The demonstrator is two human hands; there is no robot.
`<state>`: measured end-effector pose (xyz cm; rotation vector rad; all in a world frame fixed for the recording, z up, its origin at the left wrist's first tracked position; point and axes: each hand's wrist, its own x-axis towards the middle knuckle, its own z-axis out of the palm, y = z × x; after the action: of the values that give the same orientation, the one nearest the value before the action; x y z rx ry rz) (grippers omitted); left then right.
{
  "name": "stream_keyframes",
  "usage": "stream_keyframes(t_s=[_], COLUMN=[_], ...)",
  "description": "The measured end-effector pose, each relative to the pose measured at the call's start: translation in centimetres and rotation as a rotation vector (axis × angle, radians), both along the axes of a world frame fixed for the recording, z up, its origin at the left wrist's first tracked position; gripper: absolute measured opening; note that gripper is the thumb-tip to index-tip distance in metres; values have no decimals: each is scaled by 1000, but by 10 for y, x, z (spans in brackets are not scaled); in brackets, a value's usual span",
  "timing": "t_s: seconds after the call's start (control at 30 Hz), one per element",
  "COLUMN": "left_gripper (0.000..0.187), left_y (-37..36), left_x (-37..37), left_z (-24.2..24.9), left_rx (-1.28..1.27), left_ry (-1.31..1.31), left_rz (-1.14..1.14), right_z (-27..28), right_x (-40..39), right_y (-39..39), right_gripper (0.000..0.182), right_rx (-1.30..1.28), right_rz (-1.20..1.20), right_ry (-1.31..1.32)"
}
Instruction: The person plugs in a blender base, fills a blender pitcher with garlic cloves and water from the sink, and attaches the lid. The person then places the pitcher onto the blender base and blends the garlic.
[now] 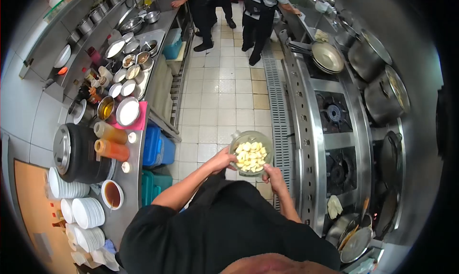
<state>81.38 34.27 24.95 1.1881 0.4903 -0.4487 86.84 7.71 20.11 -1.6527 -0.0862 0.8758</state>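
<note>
A clear, round container (234,143) is held in front of my body, over the tiled floor. Pale yellow pieces that look like peeled garlic cloves (251,156) are heaped inside it. My left hand (222,160) is closed on the container's left side. On its lower right edge, my right hand (273,176) grips with the thumb along the rim. The undersides of both hands and the bottom of the container are hidden.
On the left, a steel counter (123,150) carries bowls, sauce bottles (114,150) and stacked white plates (89,213). At right stands a stove (315,188) with gas burners, pans and large pots (387,95). Two people (260,21) stand farther up the aisle.
</note>
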Motion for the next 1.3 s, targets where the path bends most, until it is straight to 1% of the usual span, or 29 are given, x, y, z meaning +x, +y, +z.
stream_keyframes(t_s=[0.03,0.07,0.13,0.2,0.23,0.33,0.37,0.47,0.5,0.53,0.6,0.63,0.73,0.77,0.83,0.9,0.93,0.97,1.03,1.07,1.13,1.17,1.2,1.23,1.27,1.3], left_gripper=[67,67,68,69,69,71,75,78,69,72,79,80,80,77,74,72,74,79,79,80,75,74,74,71,68,66], left_y=[12,22,49,70,79,100,108,132,136,144,163,171,200,209,223,240,247,260,285,296,310,318,322,321,318,316], left_x=[24,47,99,154,180,265,292,371,397,428,473,497,560,584,623,677,699,724,767,803,879,921,947,993,1031,1066], left_z=[1,3,1,24,32,35,33,20,-2,-19,-13,-24,3,3,41,28,46,52,50,55,66,68,71,68,72,70], left_rx=[96,48,64,106,128,137,141,207,168,183,201,180,199,194,217,206,166,220,82,27,157,308,351,420,448,425], left_ry=[-31,-65,-91,-130,-150,-207,-217,-218,-284,-263,-191,-191,-222,-229,-214,-249,-290,-314,-257,-249,-298,-424,-482,-552,-516,-503], left_rz=[-42,-30,-163,-277,-328,-501,-541,-572,-480,-496,-525,-484,-468,-467,-459,-551,-575,-706,-723,-721,-832,-926,-945,-947,-981,-938], right_z=[0,0,2,15,27,24,21,12,4,-4,-4,-1,7,11,17,25,34,35,48,62,87,92,98,106,112,114], right_x=[24,43,67,107,121,173,196,263,284,316,362,388,457,479,519,552,570,584,603,622,645,661,664,684,697,714], right_y=[15,30,47,70,83,105,112,142,148,158,176,188,218,228,242,259,267,271,284,291,306,311,314,316,320,324], right_gripper=[49,52,51,51,44,38,37,39,40,41,39,37,36,36,39,38,36,35,34,32,31,33,35,36,39,40], right_rx=[-9,-20,-25,-29,13,116,146,137,134,138,136,138,178,208,218,191,199,214,262,303,374,404,461,521,584,589], right_rz=[1,-9,-94,-156,-234,-413,-421,-504,-513,-519,-528,-530,-531,-530,-554,-635,-649,-695,-769,-833,-940,-979,-1007,-1048,-1080,-1084], right_ry=[-6,-8,79,146,194,298,325,304,297,276,259,249,229,219,203,153,135,125,96,86,114,90,97,109,112,105])
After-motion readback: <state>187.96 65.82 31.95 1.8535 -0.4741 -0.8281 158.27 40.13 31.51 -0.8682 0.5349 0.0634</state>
